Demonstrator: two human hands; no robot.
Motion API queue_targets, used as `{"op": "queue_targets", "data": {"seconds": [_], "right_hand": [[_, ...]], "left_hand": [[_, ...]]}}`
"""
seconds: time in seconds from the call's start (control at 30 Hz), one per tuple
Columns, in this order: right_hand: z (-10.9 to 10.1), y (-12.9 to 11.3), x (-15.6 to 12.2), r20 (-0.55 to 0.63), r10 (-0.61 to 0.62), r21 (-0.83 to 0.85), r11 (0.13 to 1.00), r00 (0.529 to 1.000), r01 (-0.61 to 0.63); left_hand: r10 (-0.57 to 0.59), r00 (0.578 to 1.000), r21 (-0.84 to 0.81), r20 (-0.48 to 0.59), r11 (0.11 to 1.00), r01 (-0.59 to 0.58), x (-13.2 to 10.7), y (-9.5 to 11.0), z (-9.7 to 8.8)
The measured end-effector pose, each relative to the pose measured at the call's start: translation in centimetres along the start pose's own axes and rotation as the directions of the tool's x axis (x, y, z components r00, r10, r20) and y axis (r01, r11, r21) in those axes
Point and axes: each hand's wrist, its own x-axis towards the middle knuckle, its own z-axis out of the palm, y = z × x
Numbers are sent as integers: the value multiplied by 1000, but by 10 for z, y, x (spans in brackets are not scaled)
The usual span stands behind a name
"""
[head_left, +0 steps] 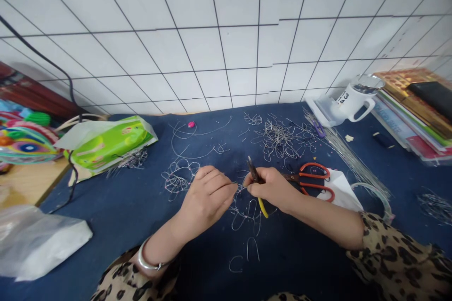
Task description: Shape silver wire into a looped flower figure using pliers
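So the left hand (210,195) has its grip pinching a thin bit of the beaded wire (245,214) between thumb and fingertips; the right hand (270,188) has its grip wrapped round the yellow-handled pliers (262,208), tips poking up towards 12 o'clock, with thumb and forefinger right by the same wire; can't tell if they're actually pinching it too, it's just too fine. The rest of the wire's loops sprawl at 6 o'clock from where the fingertips nearly meet, over the blue counter (134,221).

For doing this bit well, imo: pinch close to the spot being worked so the wire doesn't spring or kink; let the left hand anchor and the right do the fiddly turning; small moves, since those loops could easily snag on each other; I'd also watch the scissors (310,175) at 3 o'clock, pretty near the right hand, and the two loose bent wires (253,249) further down at 6; the big wire tangle (280,138) at 1 o'clock could catch a stray end too.
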Motion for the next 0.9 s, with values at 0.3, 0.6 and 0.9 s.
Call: {"op": "queue_targets", "data": {"seconds": [0.3, 0.6, 0.9], "right_hand": [[-1, -4, 0, -88, -61, -50, 997, 994, 57], [3, -9, -4, -86, -67, -68, 996, 994, 62], [3, -10, -4, -106, -86, -69, 994, 991, 79]], "left_hand": [[-108, 994, -295, -32, 951, 94, -1, -2, 9], [-126, 989, -107, -80, 987, 117, 1, 8, 12], [-241, 964, -211, -112, 954, 214, -2, 7, 21]]}}
